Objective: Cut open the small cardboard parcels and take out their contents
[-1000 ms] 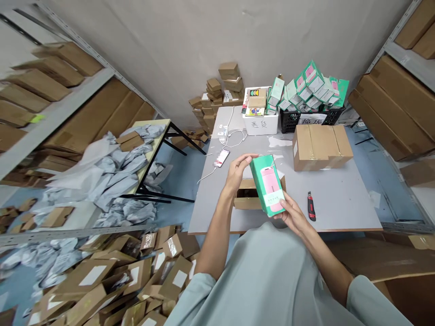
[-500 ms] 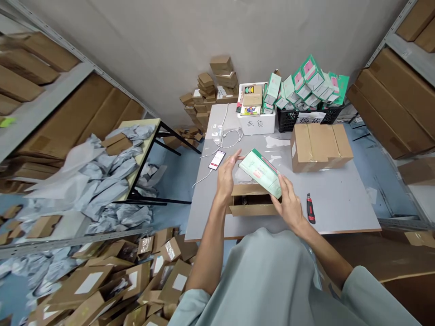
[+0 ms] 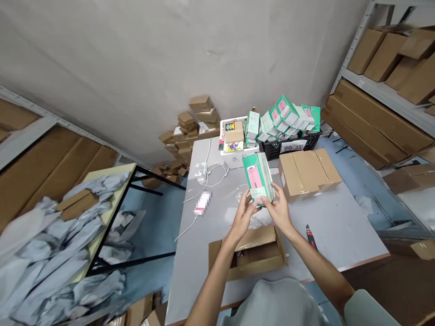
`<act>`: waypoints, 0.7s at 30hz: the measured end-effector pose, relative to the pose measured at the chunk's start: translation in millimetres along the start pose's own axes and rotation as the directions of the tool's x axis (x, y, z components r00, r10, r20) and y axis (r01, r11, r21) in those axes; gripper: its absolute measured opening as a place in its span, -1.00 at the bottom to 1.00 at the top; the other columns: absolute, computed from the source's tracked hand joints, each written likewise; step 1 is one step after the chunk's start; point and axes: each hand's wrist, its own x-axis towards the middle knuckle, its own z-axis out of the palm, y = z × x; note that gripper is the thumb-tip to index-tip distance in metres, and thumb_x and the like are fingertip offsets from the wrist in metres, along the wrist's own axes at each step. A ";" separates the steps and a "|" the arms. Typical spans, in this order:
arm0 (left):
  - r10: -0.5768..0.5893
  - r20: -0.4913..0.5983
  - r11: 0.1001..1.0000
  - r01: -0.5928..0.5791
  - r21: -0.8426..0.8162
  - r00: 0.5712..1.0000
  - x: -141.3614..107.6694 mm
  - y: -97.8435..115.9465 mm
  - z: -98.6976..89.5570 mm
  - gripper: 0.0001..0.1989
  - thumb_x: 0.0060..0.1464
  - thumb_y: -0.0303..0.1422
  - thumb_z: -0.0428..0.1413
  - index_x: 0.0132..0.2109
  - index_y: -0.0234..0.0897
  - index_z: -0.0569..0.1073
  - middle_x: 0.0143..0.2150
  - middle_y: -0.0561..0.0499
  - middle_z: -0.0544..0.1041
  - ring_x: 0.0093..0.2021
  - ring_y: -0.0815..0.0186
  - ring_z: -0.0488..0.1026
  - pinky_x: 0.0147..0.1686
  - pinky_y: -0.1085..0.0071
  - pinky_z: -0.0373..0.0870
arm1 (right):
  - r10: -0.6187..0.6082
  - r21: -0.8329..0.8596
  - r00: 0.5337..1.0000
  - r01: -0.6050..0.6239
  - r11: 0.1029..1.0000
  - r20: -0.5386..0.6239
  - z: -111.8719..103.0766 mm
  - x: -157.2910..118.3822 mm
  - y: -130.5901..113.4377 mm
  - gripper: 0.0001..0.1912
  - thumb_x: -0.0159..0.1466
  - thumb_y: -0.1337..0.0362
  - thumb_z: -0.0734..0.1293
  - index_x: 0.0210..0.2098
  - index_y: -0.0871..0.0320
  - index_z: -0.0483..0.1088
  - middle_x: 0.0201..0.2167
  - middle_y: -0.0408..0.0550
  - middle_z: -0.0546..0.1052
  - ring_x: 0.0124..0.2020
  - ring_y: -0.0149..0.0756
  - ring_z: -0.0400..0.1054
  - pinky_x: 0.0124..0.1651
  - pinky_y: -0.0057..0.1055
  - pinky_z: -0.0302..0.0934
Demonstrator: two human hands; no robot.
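A green-and-white product box (image 3: 257,177) with a pink picture on its front is held up over the table, tilted. My left hand (image 3: 244,212) grips its lower left edge, thumb on the front. On its lower right side my right hand (image 3: 277,209) is closed, with the thumb across the face. Below my hands an open cardboard carton (image 3: 256,271) lies on the grey table (image 3: 200,253); a small dark thing shows inside it. Clear plastic wrap (image 3: 256,222) lies just behind the carton.
A black-and-red utility knife (image 3: 311,237) lies on the right. Behind it sits a closed cardboard box (image 3: 309,174). A white bin (image 3: 238,156) and a black crate (image 3: 272,150) of green boxes stand at the back. A phone (image 3: 203,203) with a cable lies left.
The product box has been turned more upright, showing its pink front, and moved farther over the table. My left hand, open beside it before, now grips it too. The view has shifted.
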 end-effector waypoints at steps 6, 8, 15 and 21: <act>0.126 -0.029 0.992 -0.126 0.006 0.992 131.3 41.6 -5.8 -0.30 0.26 0.01 0.36 0.44 -0.06 0.44 0.50 -0.22 0.49 0.46 -0.08 0.49 0.31 -0.02 0.60 | -0.005 0.210 0.999 0.012 0.978 -0.035 41.5 131.8 -8.4 -0.25 0.13 0.13 0.72 0.21 0.01 0.41 0.12 -0.05 0.68 -0.01 -0.21 0.69 -0.02 -0.31 0.71; 0.134 -0.035 0.991 -0.134 -0.006 0.990 182.6 54.2 -8.9 -0.31 0.24 0.00 0.38 0.41 -0.06 0.45 0.51 -0.22 0.47 0.41 -0.04 0.53 0.29 0.00 0.61 | 0.004 0.273 0.999 0.008 0.962 -0.044 55.6 181.4 -13.4 -0.27 0.12 0.18 0.71 0.20 0.00 0.41 0.09 -0.10 0.70 -0.01 -0.24 0.70 0.01 -0.32 0.70; 0.081 -0.108 0.995 -0.087 -0.054 0.991 331.5 77.4 -1.0 -0.47 0.23 -0.25 0.37 0.30 -0.15 0.52 0.35 -0.20 0.59 0.21 0.18 0.63 0.31 0.13 0.54 | 0.157 0.399 0.987 -0.138 0.907 -0.017 79.5 323.2 -23.6 -0.65 0.26 0.25 0.59 -0.03 0.07 0.48 -0.26 -0.18 0.73 -0.13 -0.30 0.71 -0.01 -0.40 0.67; -0.045 -0.108 0.997 0.038 -0.072 0.993 374.9 67.7 21.8 -0.48 0.21 -0.34 0.35 0.29 -0.16 0.55 0.52 -0.24 0.45 0.39 0.10 0.54 0.33 0.12 0.52 | 0.182 0.516 0.971 -0.079 0.853 -0.152 73.5 370.8 -12.3 -0.78 0.33 0.28 0.57 -0.20 0.04 0.45 -0.19 -0.16 0.69 0.04 -0.39 0.66 0.20 -0.47 0.59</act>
